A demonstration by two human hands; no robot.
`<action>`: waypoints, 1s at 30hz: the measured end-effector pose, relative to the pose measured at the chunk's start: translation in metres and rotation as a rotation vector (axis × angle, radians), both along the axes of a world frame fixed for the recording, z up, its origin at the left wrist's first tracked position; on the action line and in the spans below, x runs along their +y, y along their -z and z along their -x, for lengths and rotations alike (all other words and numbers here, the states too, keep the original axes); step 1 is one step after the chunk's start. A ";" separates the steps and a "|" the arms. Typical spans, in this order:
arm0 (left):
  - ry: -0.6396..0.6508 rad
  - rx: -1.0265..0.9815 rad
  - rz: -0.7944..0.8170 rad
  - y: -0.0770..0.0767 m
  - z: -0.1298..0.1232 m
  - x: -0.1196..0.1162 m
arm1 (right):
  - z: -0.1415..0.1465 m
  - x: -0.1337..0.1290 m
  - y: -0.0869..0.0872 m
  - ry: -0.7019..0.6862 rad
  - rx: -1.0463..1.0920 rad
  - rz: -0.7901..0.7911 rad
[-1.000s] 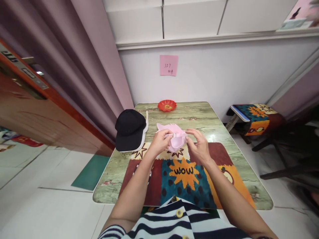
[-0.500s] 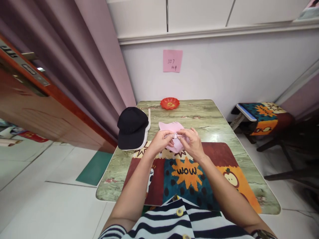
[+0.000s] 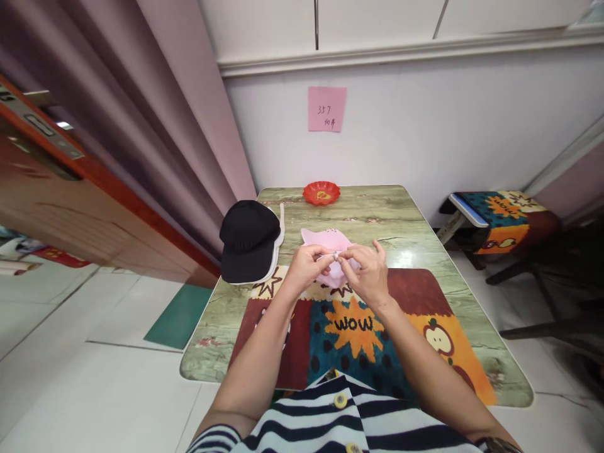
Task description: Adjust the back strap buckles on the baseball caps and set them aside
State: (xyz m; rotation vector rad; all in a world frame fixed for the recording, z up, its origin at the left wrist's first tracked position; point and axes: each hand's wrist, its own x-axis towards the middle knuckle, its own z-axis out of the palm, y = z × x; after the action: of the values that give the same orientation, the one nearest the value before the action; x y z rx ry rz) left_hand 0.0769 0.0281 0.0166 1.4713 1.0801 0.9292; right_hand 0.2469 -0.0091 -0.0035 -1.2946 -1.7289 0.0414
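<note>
A pink cap (image 3: 329,238) is held above the table, its brim pointing away to the far left. My left hand (image 3: 307,267) pinches one side of the cap's back strap. From the other side, my right hand (image 3: 365,270) pinches the strap at a small metal buckle (image 3: 335,255), its outer fingers raised. The fingertips of both hands nearly meet at the buckle and partly hide it. To the left, a black cap (image 3: 250,236) rests over a white cap (image 3: 275,267) at the table edge.
A red scalloped dish (image 3: 321,193) stands at the table's back. A patterned mat (image 3: 410,292) covers the front of the wood-look table (image 3: 207,340). A stool with a printed cover (image 3: 504,220) is off to the right; an orange door (image 3: 141,214) stands left.
The buckle has turned between my fingertips and shows less of its face. My fingertips have drawn closer, and the right hand's outer fingers have lifted.
</note>
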 end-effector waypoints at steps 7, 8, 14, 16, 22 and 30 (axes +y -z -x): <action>-0.001 0.362 -0.492 0.000 -0.012 -0.009 | 0.003 0.001 -0.003 0.101 -0.110 -0.075; 0.001 0.384 -0.533 0.001 -0.013 -0.010 | 0.003 0.001 -0.003 0.100 -0.106 -0.067; 0.001 0.317 -0.596 0.009 -0.013 -0.009 | -0.002 0.005 -0.001 0.018 0.053 0.040; 0.008 0.214 -0.508 0.011 -0.011 -0.006 | -0.005 0.009 0.005 -0.071 0.223 0.147; 0.037 0.050 -0.302 0.016 -0.003 0.002 | -0.008 0.016 0.016 -0.274 0.560 0.370; -0.025 0.339 -0.417 0.006 -0.009 0.000 | -0.010 0.004 -0.003 -0.029 -0.127 -0.065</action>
State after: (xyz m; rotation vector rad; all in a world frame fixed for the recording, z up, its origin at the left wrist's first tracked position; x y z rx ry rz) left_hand 0.0861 0.0282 0.0104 2.0176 1.1956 0.9857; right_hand 0.2573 -0.0049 -0.0009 -1.2480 -1.8413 -0.0813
